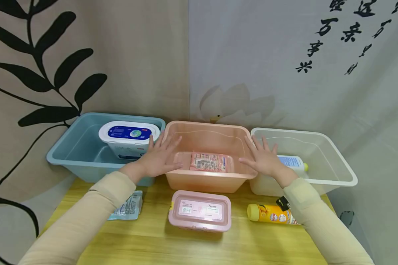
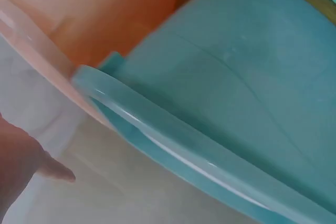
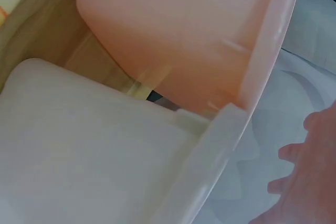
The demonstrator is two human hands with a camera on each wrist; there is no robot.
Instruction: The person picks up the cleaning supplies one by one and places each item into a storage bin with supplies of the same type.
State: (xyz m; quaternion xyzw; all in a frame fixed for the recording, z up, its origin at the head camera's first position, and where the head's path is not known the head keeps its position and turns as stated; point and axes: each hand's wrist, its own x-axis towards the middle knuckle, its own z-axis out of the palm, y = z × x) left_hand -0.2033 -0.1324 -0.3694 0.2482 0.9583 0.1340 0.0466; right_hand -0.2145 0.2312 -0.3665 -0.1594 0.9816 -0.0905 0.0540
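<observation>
My left hand (image 1: pixel 157 157), fingers spread, hovers over the gap between the blue bin (image 1: pixel 93 165) and the pink bin (image 1: pixel 199 182). Its mirror, my right hand (image 1: pixel 263 157), spreads its fingers above the place where the pink and white bins meet. Neither hand holds anything. Inside the blue bin stands a white lidded wipes box (image 1: pixel 129 138). A pink printed packet (image 1: pixel 208 162) lies in the pink bin. The white bin (image 1: pixel 331 162) holds a white bottle (image 1: pixel 292 163) with a yellow-green cap, partly hidden by the right hand.
In front of the bins, on the wooden table (image 1: pixel 245 246), lie a blue-grey packet (image 1: pixel 129 206) partly behind the left sleeve, a pink lidded box (image 1: pixel 200 211) and a yellow tube (image 1: pixel 272 213) partly behind the right sleeve. A curtain (image 1: pixel 146 55) hangs behind.
</observation>
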